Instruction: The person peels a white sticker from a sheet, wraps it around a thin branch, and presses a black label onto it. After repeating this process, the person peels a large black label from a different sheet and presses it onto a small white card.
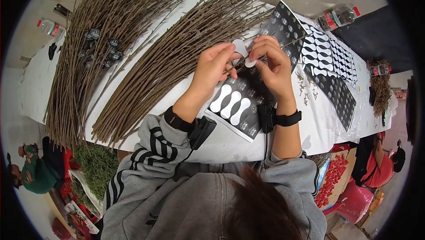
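Over the table, my left hand [210, 67] pinches a white label [239, 47] with rounded ends between thumb and fingertips. My right hand [274, 65] is closed with its fingertips on the label's other rounded end. A thin brown twig [294, 44] passes through my right hand, its tip showing up and to the right; the label lies against it, and I cannot tell whether it is wrapped round. Beneath my hands is a black printed sticker sheet [245, 122] with several white dumbbell-shaped patches [234, 103]. A long bundle of twigs [172, 58] lies left of my left hand.
A second twig bundle [71, 85] at far left carries black tags [90, 41]. More sticker sheets [325, 56] and twig scraps [305, 87] lie right. Plastic bottles [341, 17] stand at the edges. Red berries [332, 180] and greenery [95, 165] sit below; people [374, 160] are at both sides.
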Available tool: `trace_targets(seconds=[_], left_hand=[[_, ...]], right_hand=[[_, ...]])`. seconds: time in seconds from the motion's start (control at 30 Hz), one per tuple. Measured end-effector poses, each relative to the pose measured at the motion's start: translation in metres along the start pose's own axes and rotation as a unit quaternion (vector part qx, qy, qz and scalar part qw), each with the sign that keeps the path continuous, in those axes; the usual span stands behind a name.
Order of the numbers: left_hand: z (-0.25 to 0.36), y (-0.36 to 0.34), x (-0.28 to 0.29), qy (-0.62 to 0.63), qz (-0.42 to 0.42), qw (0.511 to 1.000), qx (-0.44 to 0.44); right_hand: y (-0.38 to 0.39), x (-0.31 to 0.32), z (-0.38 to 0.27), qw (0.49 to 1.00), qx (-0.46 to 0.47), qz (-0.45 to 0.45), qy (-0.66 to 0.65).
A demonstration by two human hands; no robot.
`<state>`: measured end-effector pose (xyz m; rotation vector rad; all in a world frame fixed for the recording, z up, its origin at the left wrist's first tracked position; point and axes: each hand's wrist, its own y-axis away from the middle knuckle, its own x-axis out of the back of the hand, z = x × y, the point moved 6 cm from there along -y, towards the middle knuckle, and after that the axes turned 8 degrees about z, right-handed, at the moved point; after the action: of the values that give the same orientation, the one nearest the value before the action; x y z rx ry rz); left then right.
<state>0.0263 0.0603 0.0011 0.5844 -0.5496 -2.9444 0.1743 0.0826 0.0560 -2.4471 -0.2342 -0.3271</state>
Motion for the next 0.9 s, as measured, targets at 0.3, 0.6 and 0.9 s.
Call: trace_targets(seconds=[0.3, 0.6, 0.9], left_hand=[[-0.0027, -0.0008, 0.0012, -0.02, -0.003, 1.0, -0.004], [-0.0027, 0.0, -0.0005, -0.001, 0.0, 1.0, 0.005], [-0.0039, -0.001, 0.0041, 0.058, 0.011, 0.998, 0.019]], right_hand=[[-0.0018, -0.0012, -0.0023, 1.0, 0.011, -0.01, 0.007], [-0.0019, -0.0003, -0.0027, 0.999, 0.012, -0.025, 0.015], [-0.0003, -0.0081, -0.0044, 0.998, -0.051, 0.028, 0.027]])
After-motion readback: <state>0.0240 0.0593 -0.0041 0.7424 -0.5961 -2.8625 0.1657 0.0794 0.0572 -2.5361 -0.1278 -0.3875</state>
